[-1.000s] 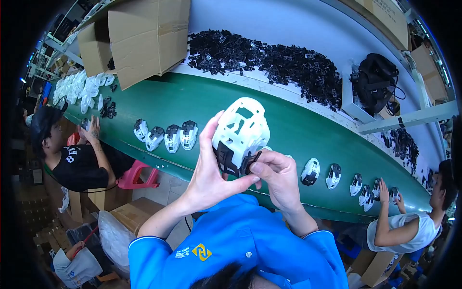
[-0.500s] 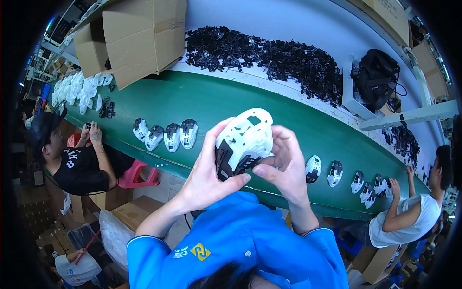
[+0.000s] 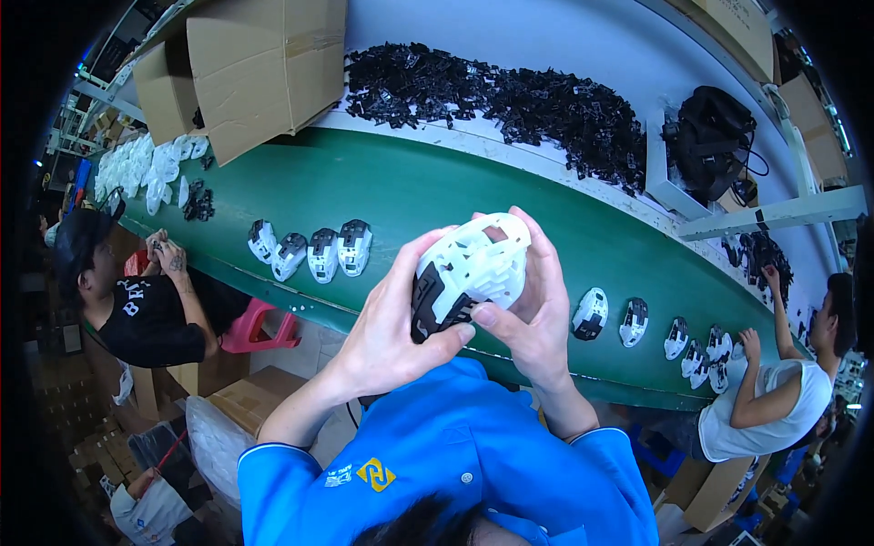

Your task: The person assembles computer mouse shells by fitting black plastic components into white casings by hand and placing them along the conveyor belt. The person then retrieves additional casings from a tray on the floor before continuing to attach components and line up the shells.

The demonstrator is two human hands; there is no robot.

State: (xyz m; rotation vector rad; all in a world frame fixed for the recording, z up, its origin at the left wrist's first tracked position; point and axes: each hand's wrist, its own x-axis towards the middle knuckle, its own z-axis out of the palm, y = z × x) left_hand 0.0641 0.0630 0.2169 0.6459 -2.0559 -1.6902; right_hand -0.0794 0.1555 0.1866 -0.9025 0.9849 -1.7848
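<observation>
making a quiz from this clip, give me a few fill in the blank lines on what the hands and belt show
1. Both hands, left hand and right hand, hold one white and ____ plastic shell.
2. The belt under the hands is ____ in colour.
3. To the left of the hands, ____ shells in a row lie on the belt.
4. The boxes at the belt's far edge are made of ____.

Missing words: black; green; four; cardboard

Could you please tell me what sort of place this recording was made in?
Most likely a factory assembly line: a long green conveyor belt carries rows of white-and-black plastic shells, loose black parts are heaped behind it, and other seated workers handle pieces alongside.
</observation>
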